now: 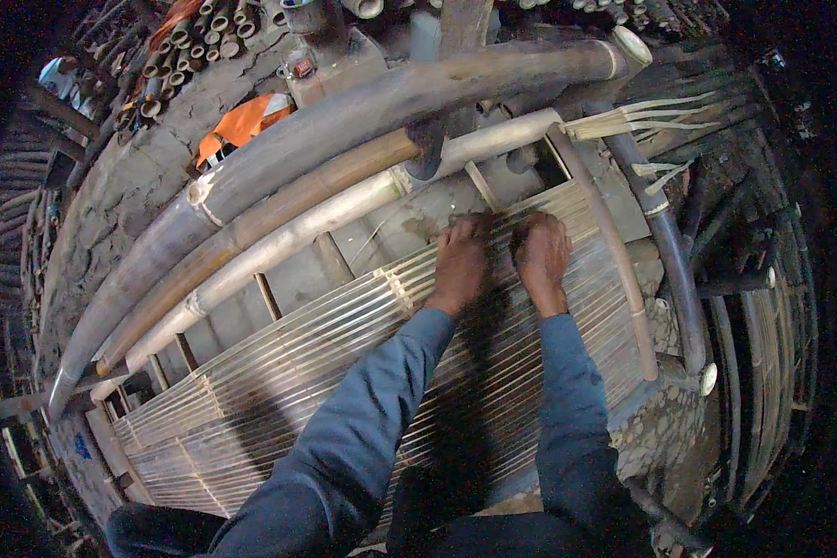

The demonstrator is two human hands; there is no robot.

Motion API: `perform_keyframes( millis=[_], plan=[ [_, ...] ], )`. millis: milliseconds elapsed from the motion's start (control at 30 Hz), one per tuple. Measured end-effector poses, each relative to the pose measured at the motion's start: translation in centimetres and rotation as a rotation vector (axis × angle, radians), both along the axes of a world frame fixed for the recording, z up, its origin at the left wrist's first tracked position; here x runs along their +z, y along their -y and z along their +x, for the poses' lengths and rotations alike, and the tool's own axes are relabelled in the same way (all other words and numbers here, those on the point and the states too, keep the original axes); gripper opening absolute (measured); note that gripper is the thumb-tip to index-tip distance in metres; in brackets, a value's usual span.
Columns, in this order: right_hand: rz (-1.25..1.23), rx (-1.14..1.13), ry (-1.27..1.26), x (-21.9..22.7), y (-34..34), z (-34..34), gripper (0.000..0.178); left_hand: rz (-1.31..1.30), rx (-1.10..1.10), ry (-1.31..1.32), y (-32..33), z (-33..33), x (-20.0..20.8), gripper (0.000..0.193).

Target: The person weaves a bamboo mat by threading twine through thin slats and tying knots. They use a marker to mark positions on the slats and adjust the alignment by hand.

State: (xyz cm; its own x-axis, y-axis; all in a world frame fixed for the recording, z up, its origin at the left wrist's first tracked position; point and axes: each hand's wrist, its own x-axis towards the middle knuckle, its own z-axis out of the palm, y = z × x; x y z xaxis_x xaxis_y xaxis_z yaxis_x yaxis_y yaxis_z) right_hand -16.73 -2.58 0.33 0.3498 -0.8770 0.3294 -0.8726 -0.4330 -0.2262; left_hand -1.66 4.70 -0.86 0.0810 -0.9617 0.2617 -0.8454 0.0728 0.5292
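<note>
Long split bamboo strips (pixel 316 353) lie side by side in a wide, flat panel in front of me, crossed here and there by thin bindings. Over the panel's far edge, right of one pale cross binding (pixel 398 289), is my left hand (pixel 462 264), its fingers curled in. My right hand (pixel 541 253) is just beside it, also with fingers bent down among the strips. A small gap separates the two hands. Dark shadow hides the fingertips, so what they grip cannot be made out. At the right, a slim bamboo bar (pixel 609 242) crosses over the strips.
Beyond the panel run a thick grey bamboo pole (pixel 344 130) and a pale bamboo pole (pixel 298 232). Loose strip ends (pixel 651 119) stick out at the upper right. An orange cloth or bag (pixel 242 126) and stacked bamboo tubes (pixel 200 42) lie at the far left.
</note>
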Motion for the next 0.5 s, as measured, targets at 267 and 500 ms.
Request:
perform_keyframes(
  millis=[267,500],
  plan=[
    [0.026,0.166,-0.148,1.4,1.0,0.6,0.019,-0.029,0.037,0.029,0.0,-0.3,0.8,0.067],
    [1.134,-0.058,0.741,5.7,2.2,-2.3,0.009,0.070,0.184,-0.064,1.7,-0.1,0.5,0.045]
  ],
)
